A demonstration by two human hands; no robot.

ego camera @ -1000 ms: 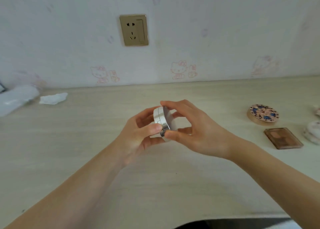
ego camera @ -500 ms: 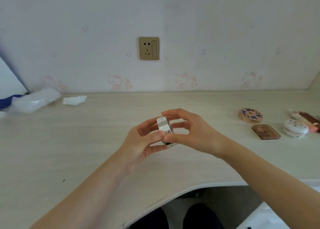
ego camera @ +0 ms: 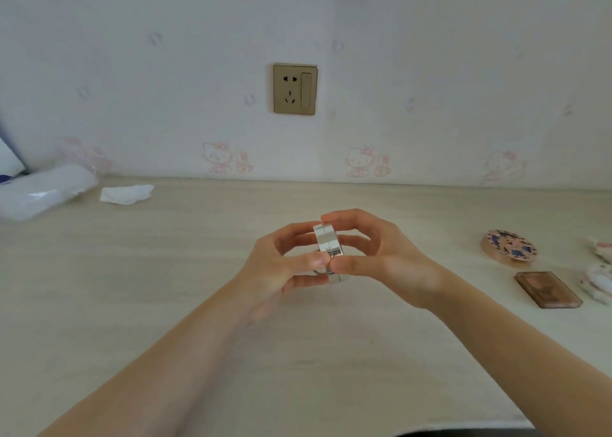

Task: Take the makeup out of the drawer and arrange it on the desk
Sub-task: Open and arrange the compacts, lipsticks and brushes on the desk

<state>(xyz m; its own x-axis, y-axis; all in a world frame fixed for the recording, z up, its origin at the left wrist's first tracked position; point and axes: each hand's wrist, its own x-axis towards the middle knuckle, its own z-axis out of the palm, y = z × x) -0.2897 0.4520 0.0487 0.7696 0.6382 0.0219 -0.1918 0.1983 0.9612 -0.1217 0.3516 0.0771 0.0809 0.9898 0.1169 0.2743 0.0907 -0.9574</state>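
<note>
Both hands' grip (ego camera: pixel 328 254) clamps a silver compact (ego camera: pixel 327 240) above the desk (ego camera: pixel 165 287), well left of a round patterned compact (ego camera: pixel 508 246).

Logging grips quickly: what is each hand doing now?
Left hand: grips the silver compact, held on edge.
Right hand: grips the same compact.

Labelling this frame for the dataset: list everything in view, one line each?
silver compact: 1, silver, held on edge above the desk centre
round patterned compact: 1, pink and blue lid, desk right
brown palette: 1, translucent brown, desk right
white cases: 2, partly cut off, right edge
tissue: 1, white, desk back left
plastic pack: 1, clear, far left
socket: 1, gold, wall
desk: 1, pale wood
left hand: grips compact
right hand: grips compact
</note>
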